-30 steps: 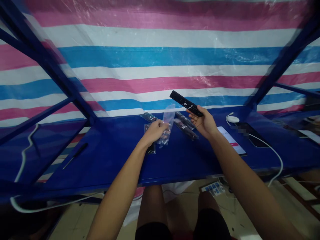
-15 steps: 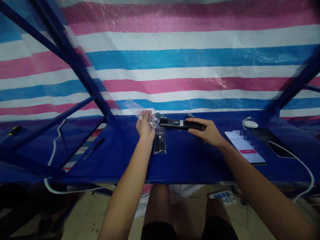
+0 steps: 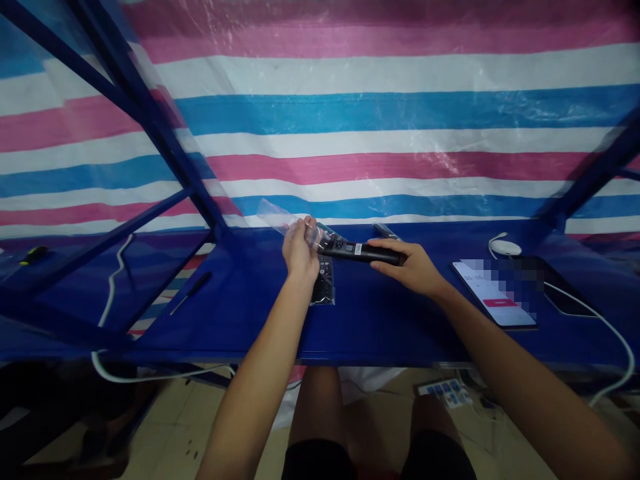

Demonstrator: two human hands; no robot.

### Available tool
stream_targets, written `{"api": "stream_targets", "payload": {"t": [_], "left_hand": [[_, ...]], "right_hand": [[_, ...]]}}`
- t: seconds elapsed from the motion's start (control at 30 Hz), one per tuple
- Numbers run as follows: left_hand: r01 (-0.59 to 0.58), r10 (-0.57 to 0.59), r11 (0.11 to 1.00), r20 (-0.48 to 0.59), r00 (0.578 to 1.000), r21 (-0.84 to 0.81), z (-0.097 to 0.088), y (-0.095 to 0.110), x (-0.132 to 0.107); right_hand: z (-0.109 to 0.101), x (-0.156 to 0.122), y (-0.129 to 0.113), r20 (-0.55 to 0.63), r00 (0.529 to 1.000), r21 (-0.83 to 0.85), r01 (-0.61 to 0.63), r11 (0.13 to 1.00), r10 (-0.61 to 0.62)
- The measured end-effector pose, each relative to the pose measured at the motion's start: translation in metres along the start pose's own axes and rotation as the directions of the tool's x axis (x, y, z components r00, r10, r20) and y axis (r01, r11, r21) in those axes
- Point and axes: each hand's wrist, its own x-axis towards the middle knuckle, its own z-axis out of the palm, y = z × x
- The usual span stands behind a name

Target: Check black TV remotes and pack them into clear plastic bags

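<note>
My left hand (image 3: 302, 250) is closed on a clear plastic bag (image 3: 274, 215), whose loose end sticks out to the upper left. In my right hand (image 3: 407, 265) is a black remote control (image 3: 353, 251), back side up with a white label. Its left end is at the bag's mouth and seems to be inside the plastic, by my left fingers. Below them, a second remote control (image 3: 324, 287) in clear wrapping lies buttons up on the blue shelf (image 3: 380, 327), partly covered by my left hand. Another wrapped remote (image 3: 385, 231) lies behind my right hand, mostly hidden.
To the right lie a lit phone (image 3: 493, 293), a dark phone (image 3: 570, 293) and a white round charger (image 3: 505, 247) with a cable. A screwdriver (image 3: 193, 291) rests at the left, near the blue metal frame (image 3: 165, 147). Striped sheeting (image 3: 375, 107) hangs behind.
My left hand and the bag have moved right, toward the remote. The remote's left end has met the bag's opening, and my right hand is slightly lower.
</note>
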Motion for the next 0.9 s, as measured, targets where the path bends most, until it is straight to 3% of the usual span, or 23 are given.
{"api": "stream_targets", "payload": {"t": [0.2, 0.43, 0.6, 0.7, 0.8, 0.83, 0.9], "left_hand": [[0.073, -0.066, 0.994, 0.094, 0.993, -0.079, 0.004, -0.002, -0.006], [0.136, -0.142, 0.990, 0.242, 0.960, 0.039, 0.008, -0.007, -0.016], [0.291, -0.317, 0.935, 0.114, 0.941, 0.203, 0.006, -0.002, -0.024], [0.381, -0.416, 0.882, 0.081, 0.906, 0.277, -0.004, 0.006, -0.041], [0.437, -0.503, 0.824, 0.109, 0.857, 0.361, -0.022, 0.019, -0.074], [0.454, -0.536, 0.800, 0.127, 0.835, 0.393, -0.029, 0.025, -0.087], [0.460, -0.633, 0.709, 0.197, 0.748, 0.534, -0.042, 0.039, -0.116]], "right_hand": [[0.001, 0.001, 0.004, -0.073, 0.997, 0.009, 0.001, 1.000, 0.000], [0.003, 0.001, 0.006, -0.080, 0.996, 0.051, -0.040, 0.998, 0.044], [-0.001, 0.002, 0.006, -0.085, 0.991, 0.056, -0.094, 0.994, 0.099], [-0.008, -0.008, 0.005, -0.086, 0.987, 0.082, -0.125, 0.989, 0.132], [-0.020, -0.034, 0.000, -0.050, 0.988, 0.035, -0.146, 0.989, 0.147], [-0.025, -0.045, -0.002, -0.027, 0.987, 0.005, -0.161, 0.987, 0.161], [-0.038, -0.068, -0.005, 0.002, 0.980, -0.056, -0.197, 0.979, 0.198]]}}
